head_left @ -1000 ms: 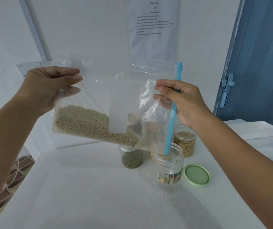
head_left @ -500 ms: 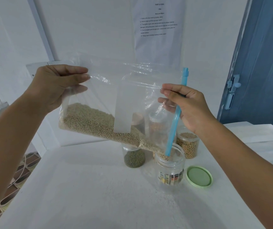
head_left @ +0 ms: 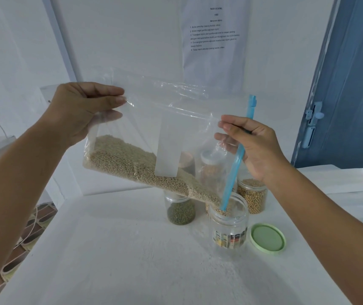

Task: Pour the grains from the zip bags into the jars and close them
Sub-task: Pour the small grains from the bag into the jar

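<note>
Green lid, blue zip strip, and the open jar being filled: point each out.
green lid (head_left: pixel 267 237), head view, centre of its top face
blue zip strip (head_left: pixel 233 172), head view, mid-length
open jar (head_left: pixel 231 237), head view, labelled front wall

I stand in a plain staged recording room: white table (head_left: pixel 132 260), bare white wall, taped printed task sheet (head_left: pixel 214 36), blue door (head_left: pixel 352 84).

Soft, even, cool daylight fills the scene, bright without harsh glare. Faint shadows fall on the white surface (head_left: pixel 114 249) beneath the arms. The clear bag (head_left: pixel 154 119) shows mild sheen along its creases. Wide-angle distortion bends the blue door (head_left: pixel 352 84) and wall lines near the edges; the corners look slightly soft.
</note>
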Action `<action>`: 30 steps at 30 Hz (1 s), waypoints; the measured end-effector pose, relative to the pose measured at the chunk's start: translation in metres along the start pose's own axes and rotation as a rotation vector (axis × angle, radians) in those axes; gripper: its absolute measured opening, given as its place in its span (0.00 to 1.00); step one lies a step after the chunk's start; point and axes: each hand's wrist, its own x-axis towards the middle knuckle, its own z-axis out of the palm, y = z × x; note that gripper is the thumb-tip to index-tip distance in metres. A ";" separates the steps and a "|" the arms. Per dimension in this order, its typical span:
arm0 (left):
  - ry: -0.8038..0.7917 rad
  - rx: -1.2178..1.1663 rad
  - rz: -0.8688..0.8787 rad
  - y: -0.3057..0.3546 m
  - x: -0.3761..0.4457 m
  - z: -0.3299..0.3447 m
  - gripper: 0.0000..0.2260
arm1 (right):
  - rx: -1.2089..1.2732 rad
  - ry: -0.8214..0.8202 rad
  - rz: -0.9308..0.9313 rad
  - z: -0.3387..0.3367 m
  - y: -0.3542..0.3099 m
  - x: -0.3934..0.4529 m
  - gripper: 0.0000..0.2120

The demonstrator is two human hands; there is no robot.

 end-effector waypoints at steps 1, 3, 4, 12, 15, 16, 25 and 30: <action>-0.001 0.003 0.004 0.001 0.000 0.001 0.06 | -0.003 -0.001 -0.002 0.000 0.000 0.000 0.10; -0.003 0.010 0.009 0.003 0.002 0.001 0.06 | -0.003 -0.001 -0.004 0.000 -0.001 0.001 0.10; -0.005 0.014 0.012 0.004 0.003 0.002 0.06 | 0.002 0.001 -0.002 0.000 -0.001 0.001 0.10; -0.016 0.014 0.013 0.004 0.008 0.004 0.06 | 0.016 0.014 -0.001 -0.002 0.003 0.002 0.10; -0.019 0.010 0.020 0.004 0.008 0.006 0.06 | 0.025 0.025 -0.003 -0.004 0.004 0.002 0.10; -0.020 0.008 0.022 0.005 0.009 0.007 0.06 | 0.026 0.030 -0.006 -0.005 0.004 0.002 0.10; -0.031 0.009 0.028 0.000 0.014 0.007 0.06 | 0.033 0.035 -0.002 -0.006 0.006 0.003 0.10; -0.028 0.010 0.029 -0.001 0.015 0.006 0.06 | 0.047 0.038 -0.005 -0.005 0.006 0.004 0.10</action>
